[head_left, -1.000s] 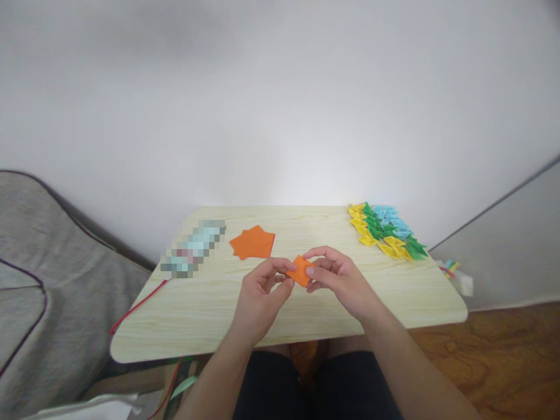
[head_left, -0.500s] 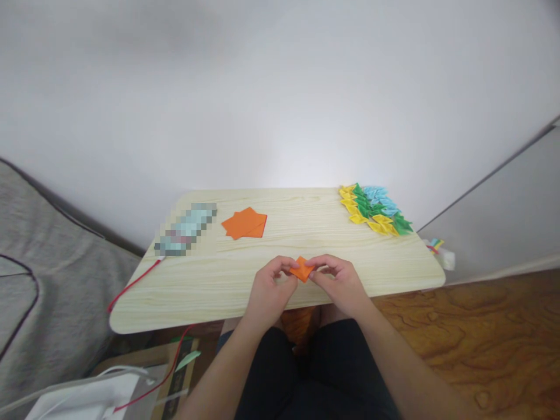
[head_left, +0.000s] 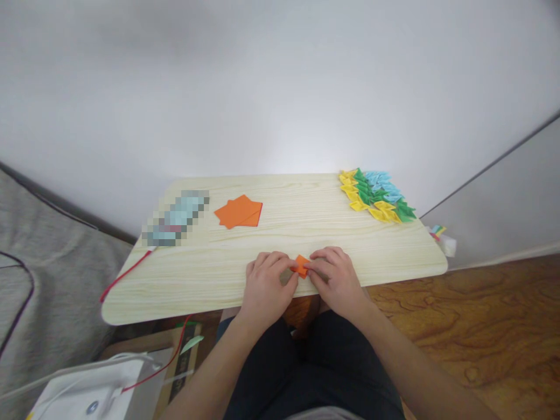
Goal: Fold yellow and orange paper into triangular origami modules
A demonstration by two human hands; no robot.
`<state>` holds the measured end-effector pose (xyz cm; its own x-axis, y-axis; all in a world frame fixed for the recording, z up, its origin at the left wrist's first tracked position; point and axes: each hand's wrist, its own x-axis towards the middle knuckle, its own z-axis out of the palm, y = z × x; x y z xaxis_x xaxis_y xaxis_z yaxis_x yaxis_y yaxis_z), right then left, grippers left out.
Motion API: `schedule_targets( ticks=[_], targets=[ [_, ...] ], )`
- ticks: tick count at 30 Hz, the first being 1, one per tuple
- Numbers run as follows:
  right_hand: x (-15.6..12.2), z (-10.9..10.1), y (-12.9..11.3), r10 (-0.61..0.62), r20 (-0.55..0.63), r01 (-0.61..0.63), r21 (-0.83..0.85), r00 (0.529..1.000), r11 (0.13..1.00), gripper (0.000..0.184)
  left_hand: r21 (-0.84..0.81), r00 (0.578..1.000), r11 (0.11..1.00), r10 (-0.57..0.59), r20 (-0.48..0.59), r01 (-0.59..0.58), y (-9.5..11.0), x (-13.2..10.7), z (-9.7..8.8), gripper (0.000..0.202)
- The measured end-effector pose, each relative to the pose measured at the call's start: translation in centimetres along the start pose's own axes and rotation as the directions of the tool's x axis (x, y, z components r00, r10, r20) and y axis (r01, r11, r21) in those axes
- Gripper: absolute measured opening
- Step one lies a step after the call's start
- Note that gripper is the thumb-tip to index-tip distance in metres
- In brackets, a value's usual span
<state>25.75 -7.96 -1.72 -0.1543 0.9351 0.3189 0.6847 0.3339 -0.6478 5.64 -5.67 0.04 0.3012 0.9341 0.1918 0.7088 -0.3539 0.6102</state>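
Between my hands, near the table's front edge, is a small folded orange paper (head_left: 301,265), its point facing the far side. My left hand (head_left: 268,286) grips its left side with the fingertips. On the right side, my right hand (head_left: 335,279) pinches it with index finger and thumb. The fingertips hide the paper's side corners. Farther back and to the left lies a fanned stack of orange paper sheets (head_left: 238,211). Several folded paper pieces in yellow (head_left: 359,206), green (head_left: 364,188) and light blue (head_left: 380,182) are grouped at the back right.
The pale wooden table (head_left: 184,280) stands against a white wall (head_left: 280,87). A blurred-out phone-like device (head_left: 179,217) lies at the left, with a red cable (head_left: 126,275) running off the edge. A white box (head_left: 100,388) sits below left, beside grey fabric (head_left: 56,291).
The view has tilted and shifted slightly. My hands have lowered toward the tabletop and flattened around the orange paper, which now shows smaller between the fingers.
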Motion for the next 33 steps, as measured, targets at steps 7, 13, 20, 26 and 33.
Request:
schedule_targets(
  ticks=[7, 13, 20, 26, 33],
  targets=[
    [0.5, 0.1, 0.7, -0.007, -0.014, 0.006, -0.044, 1.000, 0.999, 0.010, 0.024, 0.999, 0.999, 0.048, 0.022, -0.049, -1.2, 0.5, -0.1, 0.014],
    [0.8, -0.2, 0.5, 0.032, 0.010, -0.031, -0.099, 0.999, 0.995, 0.009, 0.051, 1.000, 0.999, 0.008, 0.006, -0.008, -1.2, 0.8, 0.1, 0.009],
    [1.6, -0.5, 0.4, 0.073, 0.097, -0.054, -0.184, 0.993, 0.982, 0.009, 0.088, 1.000, 0.996, -0.008, 0.028, 0.005, -1.3, 1.1, -0.1, 0.007],
    [2.8, -0.9, -0.4, 0.146, 0.181, -0.090, -0.285, 0.973, 0.954, 0.018, 0.143, 0.999, 0.990, -0.010, 0.043, 0.004, -0.9, 1.2, -0.1, 0.013],
    [3.9, -0.9, -1.5, 0.212, 0.237, -0.099, -0.413, 0.948, 0.905, 0.024, 0.206, 0.999, 0.978, -0.033, 0.013, 0.029, -0.4, 1.3, 0.8, 0.013]
  ],
)
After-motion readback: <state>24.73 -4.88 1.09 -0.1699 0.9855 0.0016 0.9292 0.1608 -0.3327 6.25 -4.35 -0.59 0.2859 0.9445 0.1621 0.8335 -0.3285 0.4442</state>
